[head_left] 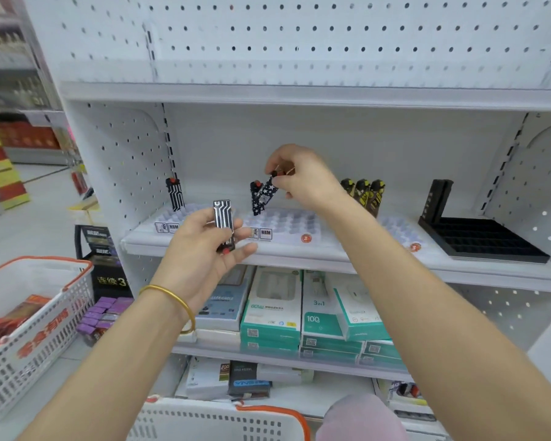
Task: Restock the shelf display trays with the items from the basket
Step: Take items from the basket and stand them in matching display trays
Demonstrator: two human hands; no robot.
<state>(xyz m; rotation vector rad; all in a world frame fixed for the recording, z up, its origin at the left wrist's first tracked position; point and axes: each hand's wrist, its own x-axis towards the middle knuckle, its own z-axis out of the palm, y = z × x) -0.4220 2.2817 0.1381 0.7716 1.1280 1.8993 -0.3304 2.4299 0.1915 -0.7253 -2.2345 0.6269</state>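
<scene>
Shelf trays (blurry); hands hold lighters.

You read "NBM" on a tag at the front of the left tray, at 9 o'clock, and on a second tag on the middle tray. At 6 o'clock a white and teal box says "3in1" and "100". At 8 o'clock a black box reads "连续3". The orange characters on the basket are too blurred to read.

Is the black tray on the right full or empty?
Nearly empty: the black tray shows rows of bare slots; a few dark items stand at its back left.
</scene>
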